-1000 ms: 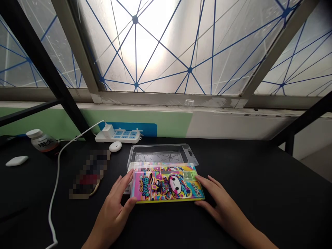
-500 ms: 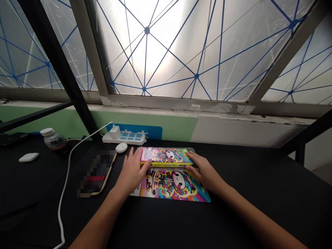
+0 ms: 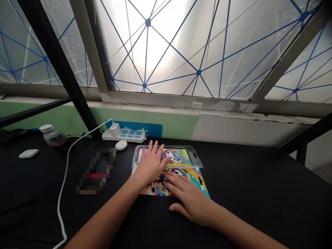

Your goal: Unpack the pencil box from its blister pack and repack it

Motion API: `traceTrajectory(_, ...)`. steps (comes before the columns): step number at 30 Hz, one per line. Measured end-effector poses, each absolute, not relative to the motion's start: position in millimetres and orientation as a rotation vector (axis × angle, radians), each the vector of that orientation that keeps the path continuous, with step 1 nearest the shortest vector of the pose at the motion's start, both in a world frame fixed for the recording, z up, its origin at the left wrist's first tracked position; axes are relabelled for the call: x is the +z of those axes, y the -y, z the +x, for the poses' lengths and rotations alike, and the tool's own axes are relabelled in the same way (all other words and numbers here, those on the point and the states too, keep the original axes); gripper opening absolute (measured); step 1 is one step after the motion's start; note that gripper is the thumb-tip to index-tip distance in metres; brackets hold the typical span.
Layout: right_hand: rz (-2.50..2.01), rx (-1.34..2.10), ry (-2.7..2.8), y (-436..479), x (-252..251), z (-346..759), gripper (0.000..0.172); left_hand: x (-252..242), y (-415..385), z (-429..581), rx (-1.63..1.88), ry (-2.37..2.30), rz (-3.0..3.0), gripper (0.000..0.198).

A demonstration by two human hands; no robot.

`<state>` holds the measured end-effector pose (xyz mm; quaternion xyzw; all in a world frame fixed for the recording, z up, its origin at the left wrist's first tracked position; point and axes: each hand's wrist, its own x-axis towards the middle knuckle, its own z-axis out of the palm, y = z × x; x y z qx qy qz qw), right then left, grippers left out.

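Note:
A slim box (image 3: 185, 158) with bright cartoon print lies in a clear plastic blister tray (image 3: 197, 162) on the black table. Across the left part of the box rests my left hand (image 3: 150, 164), palm down with its fingers spread. In front of the tray, and partly under its near edge, is a colourful backing card (image 3: 158, 190) with a matching cartoon figure. My right hand (image 3: 190, 197) lies flat on this card, fingers stretched out and thumb apart, hiding much of its middle. The fingertips of my right hand are close to the left thumb.
To the left lie a blurred-out phone (image 3: 97, 173), a round white case (image 3: 121, 145), a white cable (image 3: 67, 173), a bottle (image 3: 53, 137) and another white case (image 3: 28, 154). A power strip (image 3: 132, 135) stands by the wall. A black frame post (image 3: 54, 58) rises at left.
The box, held between both hands before, now sits down in the clear tray. My left hand has slid right over it, while my right hand has let go and come nearer onto the card.

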<state>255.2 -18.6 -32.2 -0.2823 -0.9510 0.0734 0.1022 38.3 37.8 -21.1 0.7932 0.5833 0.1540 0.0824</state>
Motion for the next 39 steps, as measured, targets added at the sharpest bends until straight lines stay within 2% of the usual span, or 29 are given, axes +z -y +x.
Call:
traceTrajectory(2, -0.890, 0.403, 2.838, 24.8, -27.2, 251.8, 0.072, -25.5, -46.4, 36.9, 0.416, -1.733, 2.350, 0.073)
traceTrajectory(4, -0.916, 0.501, 2.830, 28.0, -21.8, 254.3, 0.072, -29.8, -53.1, 30.1, 0.392, -1.730, 2.353, 0.074)
traceTrajectory(6, -0.942, 0.524, 2.790, 29.9, -18.2, 261.3, 0.061, -32.7, -57.4, 20.0, 0.383, -1.720, 2.363, 0.073)
traceTrajectory(9, -1.010, 0.509, 2.680, 29.5, -19.2, 277.1, 0.032, -34.8, -60.1, 5.4, 0.373, -1.722, 2.376, 0.073)
traceTrajectory(10, -1.051, 0.482, 2.640, 27.9, -21.4, 282.8, 0.029, -35.2, -60.2, 1.9, 0.376, -1.729, 2.380, 0.072)
traceTrajectory(17, -1.430, 0.114, 2.370, -1.2, -42.4, 305.9, 0.030, -35.3, -53.2, -4.3, 0.379, -1.789, 2.404, 0.071)
traceTrajectory(21, -1.482, 0.092, 2.358, -7.2, -45.3, 301.0, 0.022, -34.4, -49.2, -7.7, 0.360, -1.759, 2.415, 0.071)
traceTrajectory(28, -1.469, 0.284, 2.329, -4.8, -27.1, 300.3, 0.028, -35.7, -50.4, -12.7, 0.346, -1.748, 2.403, 0.071)
traceTrajectory(34, -1.656, 0.549, 2.289, -66.6, -10.9, 348.3, 0.042, -31.4, -47.1, -13.3, 0.316, -1.729, 2.369, 0.071)
traceTrajectory(39, -1.745, 0.424, 2.226, -103.5, -25.5, 379.2, 0.047, -28.7, -45.9, -16.0, 0.310, -1.684, 2.368, 0.069)
